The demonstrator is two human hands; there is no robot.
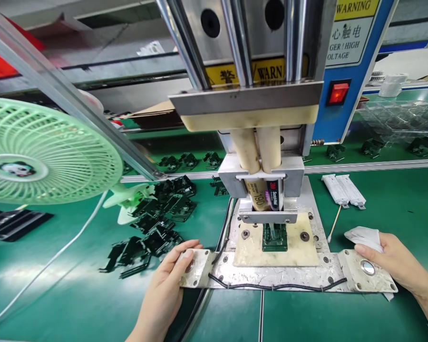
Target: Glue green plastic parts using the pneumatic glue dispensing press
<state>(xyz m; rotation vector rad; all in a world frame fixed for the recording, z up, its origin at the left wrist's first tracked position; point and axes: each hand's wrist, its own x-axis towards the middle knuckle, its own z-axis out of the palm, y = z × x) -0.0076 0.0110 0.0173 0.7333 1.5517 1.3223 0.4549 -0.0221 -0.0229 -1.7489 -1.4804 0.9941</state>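
Note:
My left hand (169, 280) wraps the left button block (199, 274) of the glue dispensing press, its thumb over the button. My right hand (395, 256) is closed on a crumpled white wipe (364, 236) beside the right button block (380, 275), whose silver button is uncovered; the thumb reaches the block's top edge. Between the hands, a green circuit board (274, 240) sits on the cream fixture plate (244, 251). Above it, a two-barrel adhesive cartridge (258, 194) stands upright in a metal holder, its nozzle tip over the board.
Dark circuit boards (157, 228) lie piled on the left, near a green fan (50, 152) and its white cord. Two white packets (343, 190) and a cotton swab (334, 223) lie right of the press. A blue control box (337, 118) with a lit red switch stands behind.

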